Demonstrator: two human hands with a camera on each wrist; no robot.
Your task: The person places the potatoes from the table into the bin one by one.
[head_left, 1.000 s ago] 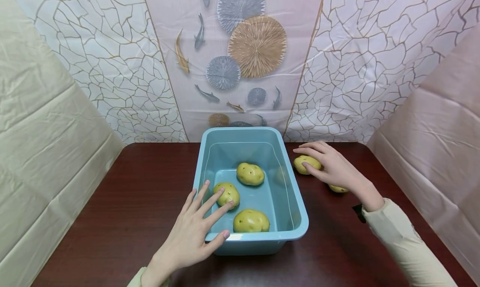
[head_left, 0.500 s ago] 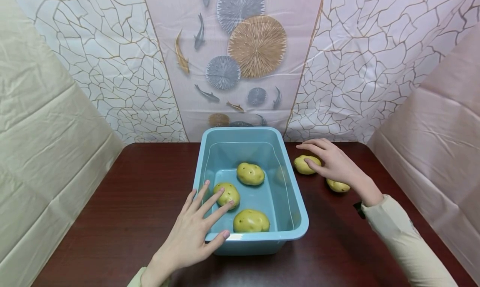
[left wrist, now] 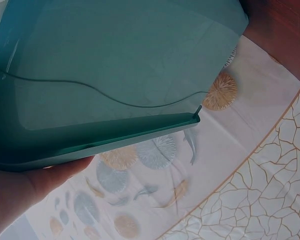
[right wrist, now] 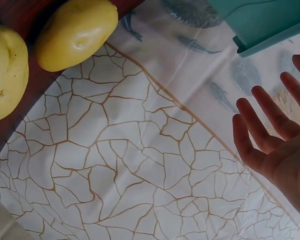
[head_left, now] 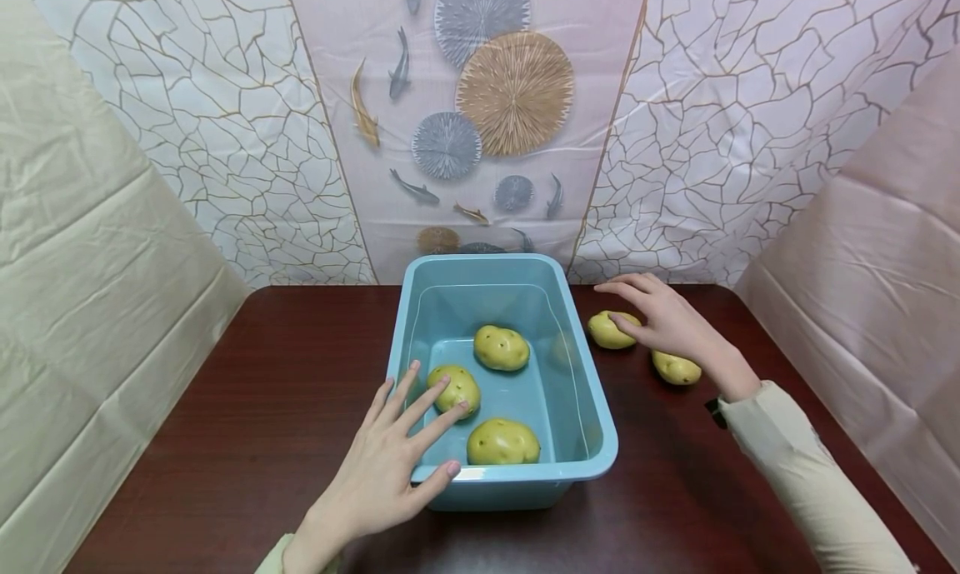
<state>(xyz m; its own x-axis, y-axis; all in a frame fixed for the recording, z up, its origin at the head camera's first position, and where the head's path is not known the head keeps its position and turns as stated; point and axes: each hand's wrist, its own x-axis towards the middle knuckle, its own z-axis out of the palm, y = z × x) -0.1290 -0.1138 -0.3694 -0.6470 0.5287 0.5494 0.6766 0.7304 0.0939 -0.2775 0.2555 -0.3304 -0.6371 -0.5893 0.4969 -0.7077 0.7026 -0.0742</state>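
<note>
A light blue plastic basin (head_left: 592, 407) holds three yellow potatoes: one at the back (head_left: 501, 347), one at the left under the fingertips in the head view, and one at the near end (head_left: 503, 441). My left hand (head_left: 386, 453) lies with spread fingers over the basin's near left corner; in the left wrist view part of this hand (left wrist: 45, 182) touches the rim. My right hand (head_left: 663, 320) hovers right of the basin, fingers lightly bent and holding nothing. Under it are two more potatoes, a farther one (head_left: 606, 331) and a nearer one (head_left: 677, 369). The right wrist view shows the hand (right wrist: 285, 135) apart from both.
A dark red-brown table (head_left: 300, 407) carries the basin and the loose potatoes. Behind it hangs a patterned cloth (head_left: 517, 91) with fish and round motifs. Beige cloth walls (head_left: 97, 266) rise on both sides.
My right hand has drifted slightly right and back, so more of the nearer loose potato shows. My left hand and the basin have stayed put.
</note>
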